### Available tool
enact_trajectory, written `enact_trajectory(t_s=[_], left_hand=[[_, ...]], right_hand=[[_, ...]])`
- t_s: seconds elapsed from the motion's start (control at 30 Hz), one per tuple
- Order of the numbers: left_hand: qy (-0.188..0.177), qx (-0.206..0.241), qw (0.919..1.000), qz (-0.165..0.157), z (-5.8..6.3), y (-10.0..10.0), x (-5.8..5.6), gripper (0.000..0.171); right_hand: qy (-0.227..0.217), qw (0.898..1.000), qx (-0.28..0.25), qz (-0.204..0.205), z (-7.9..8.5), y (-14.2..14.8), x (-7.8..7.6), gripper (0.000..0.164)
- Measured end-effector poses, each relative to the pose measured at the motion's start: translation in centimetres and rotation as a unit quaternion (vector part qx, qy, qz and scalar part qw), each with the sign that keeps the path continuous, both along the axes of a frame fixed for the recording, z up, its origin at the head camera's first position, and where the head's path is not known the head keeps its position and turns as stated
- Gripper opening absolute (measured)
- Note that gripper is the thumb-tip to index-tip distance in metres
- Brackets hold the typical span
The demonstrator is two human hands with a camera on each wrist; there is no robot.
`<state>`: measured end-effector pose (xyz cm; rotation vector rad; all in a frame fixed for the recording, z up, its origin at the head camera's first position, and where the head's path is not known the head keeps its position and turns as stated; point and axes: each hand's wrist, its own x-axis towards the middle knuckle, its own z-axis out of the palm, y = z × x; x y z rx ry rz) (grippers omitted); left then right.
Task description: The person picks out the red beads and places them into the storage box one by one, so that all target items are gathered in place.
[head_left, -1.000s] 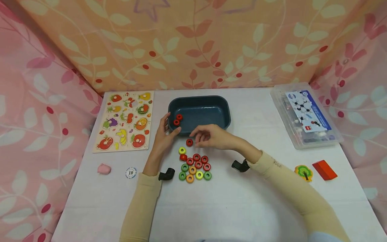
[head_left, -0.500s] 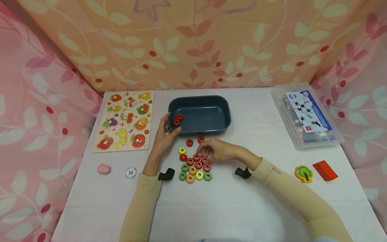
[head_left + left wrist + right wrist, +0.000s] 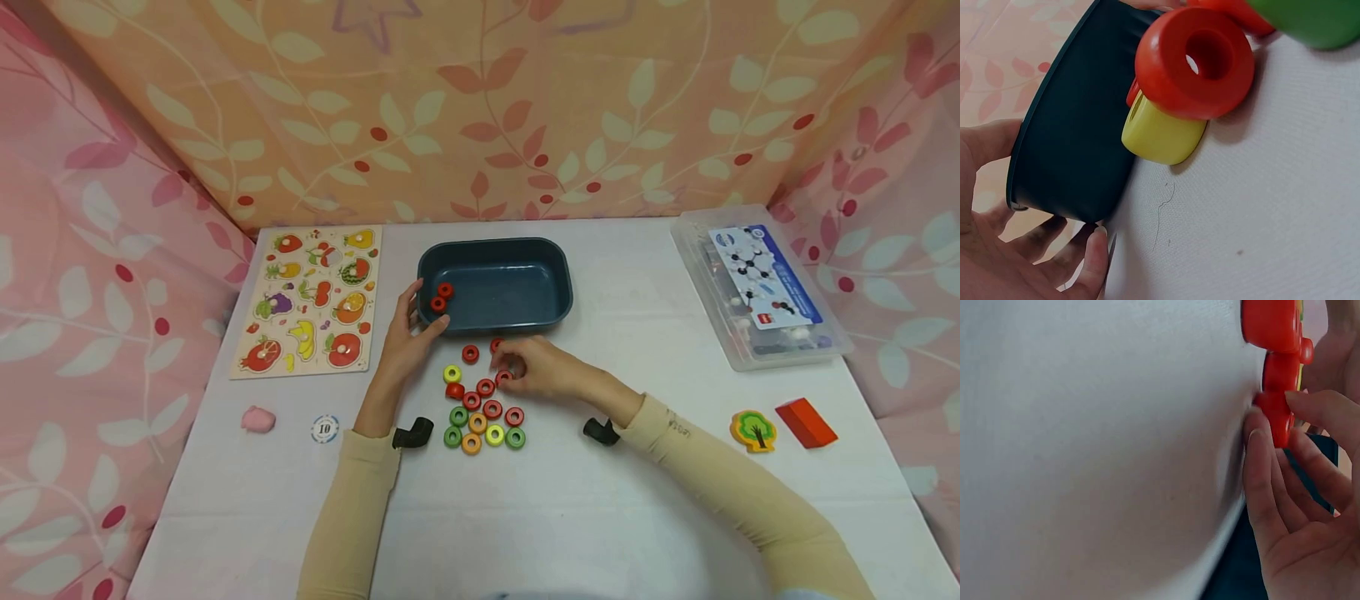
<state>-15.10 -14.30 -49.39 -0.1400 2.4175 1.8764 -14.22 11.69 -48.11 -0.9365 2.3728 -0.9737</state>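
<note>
My left hand [image 3: 407, 346] grips the left front corner of a dark blue tray [image 3: 517, 328], which holds two red ring-shaped beads [image 3: 438, 304]. In front of the tray, my right hand [image 3: 546, 371] pinches a red bead [image 3: 1277, 419] between thumb and fingers, low over the table. Another red bead [image 3: 496, 345] shows just beyond its fingertips, partly covered. Several more beads lie in a loose cluster: red [image 3: 492, 409], green [image 3: 515, 437], orange [image 3: 471, 443] and yellow [image 3: 494, 435]. A yellow bead [image 3: 1163, 134] appears beside the tray in the left wrist view.
A fruit puzzle board [image 3: 303, 304] lies left of the tray. Nearer me are a pink figure [image 3: 258, 419] and a round chip [image 3: 325, 429]. On the right sit a clear plastic case [image 3: 761, 287], a tree-shaped piece [image 3: 753, 431] and a red block [image 3: 806, 422].
My right hand has come from near the tray to the cluster, leaving a red bead by the tray. The pinched bead has shifted slightly toward the tray. My left hand stays put.
</note>
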Motion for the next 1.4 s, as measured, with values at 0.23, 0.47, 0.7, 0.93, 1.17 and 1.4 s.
enact_trajectory(t_s=[0.23,0.47,0.7,0.93,1.17,1.4], left_hand=[[-0.009,-0.007,0.9999,0.0,-0.1,0.0,-0.1,0.075],[-0.007,-0.01,0.9999,0.001,0.1,0.0,-0.1,0.075],[-0.016,-0.004,0.9999,-0.003,0.3,0.1,-0.2,0.076],[-0.032,0.001,0.9995,-0.004,3.2,0.6,0.8,0.077],[-0.036,-0.003,0.9993,-0.004,4.7,1.0,1.6,0.074],[-0.025,0.002,0.9996,-0.009,4.1,0.9,1.3,0.075]], right_hand=[[0.028,0.999,-0.014,0.01,-0.4,0.0,0.0,0.025],[0.0,0.996,-0.088,0.003,1.8,0.1,-1.0,0.028],[0.028,0.988,-0.142,-0.058,3.8,-0.2,-3.3,0.03],[0.045,0.988,-0.066,-0.132,2.8,-1.3,-6.2,0.026],[0.011,0.99,-0.002,-0.142,1.1,-3.5,-8.4,0.026],[-0.024,0.986,-0.012,-0.162,0.9,-5.3,-9.1,0.033]])
